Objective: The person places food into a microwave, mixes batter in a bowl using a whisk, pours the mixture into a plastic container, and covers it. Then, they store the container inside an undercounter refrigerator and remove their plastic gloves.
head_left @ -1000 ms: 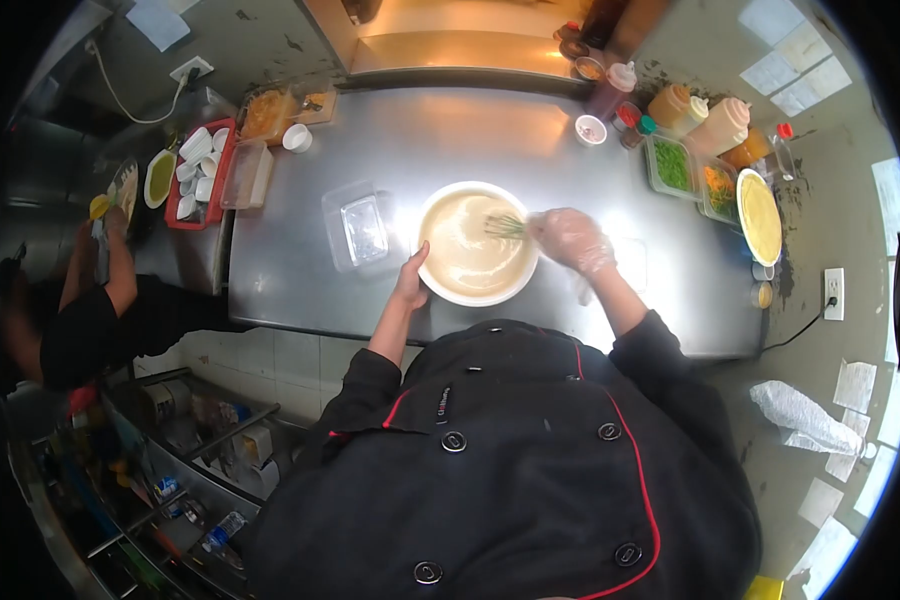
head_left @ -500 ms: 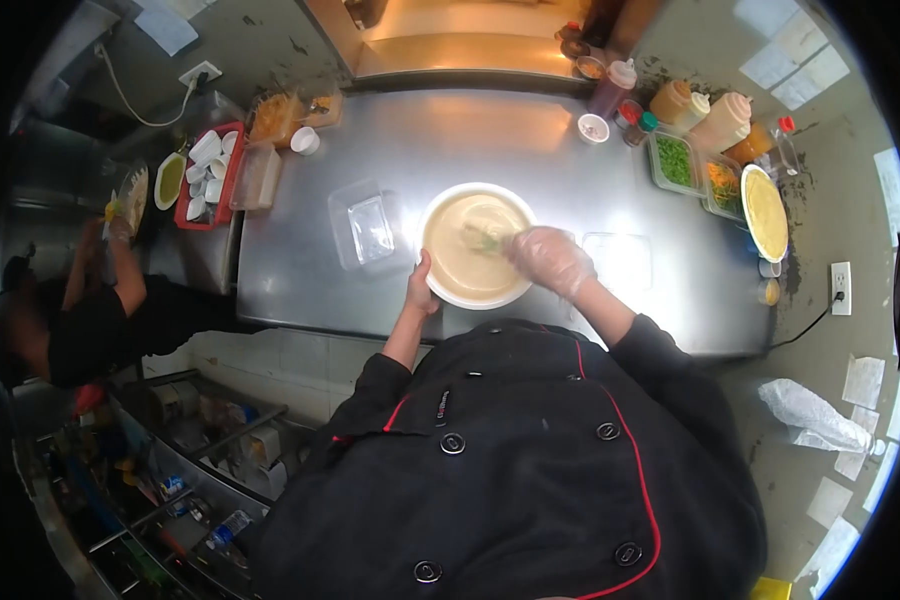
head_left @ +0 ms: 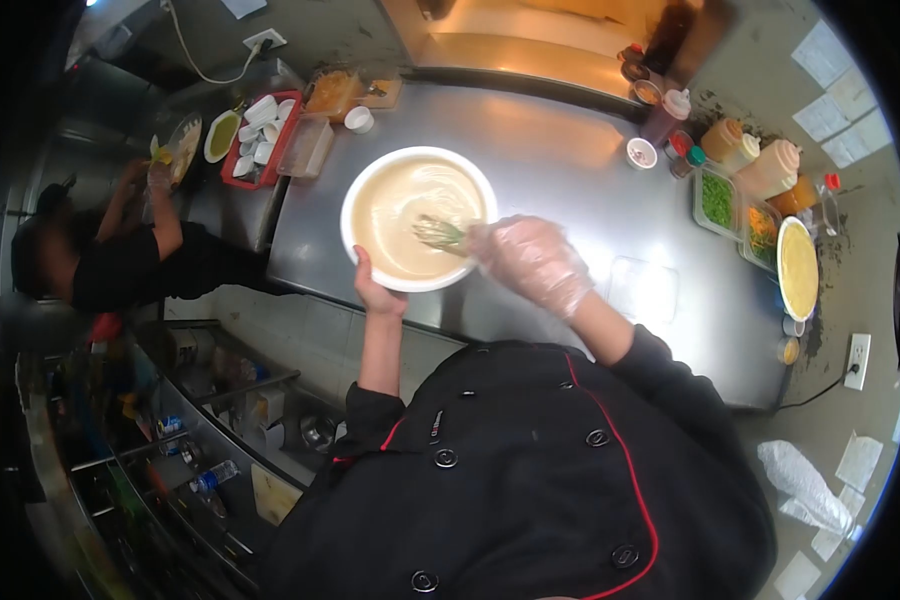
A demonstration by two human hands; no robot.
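Since the earlier frame, the white bowl (head_left: 348,212) had moved leftward over the counter (head_left: 560,140), and the clear container seen to its left before was now out of sight behind it. In the head view, the bowl stood in front of the person's body, above the near part of the counter; whether it rested on the metal or was held up could not be told. A smooth cream-coloured mixture (head_left: 400,215) filled its inside. The bare left hand (head_left: 380,292) had its grip closed on the bowl's near edge, thumb against the rim and fingers mostly hidden beneath. The right hand (head_left: 533,262), in a clear plastic glove, had its grip curled tightly round the handle of a whisk (head_left: 438,233), whose wire end lay in the mixture. A clear rectangular piece of plastic (head_left: 642,290) lay to the right of the gloved hand. Chopped greens (head_left: 717,195) sat in a tub near the right wall, beside squeeze bottles (head_left: 773,165). A small white cup (head_left: 359,119) stood beyond the bowl, and a co-worker in black (head_left: 120,265) was at the far left.
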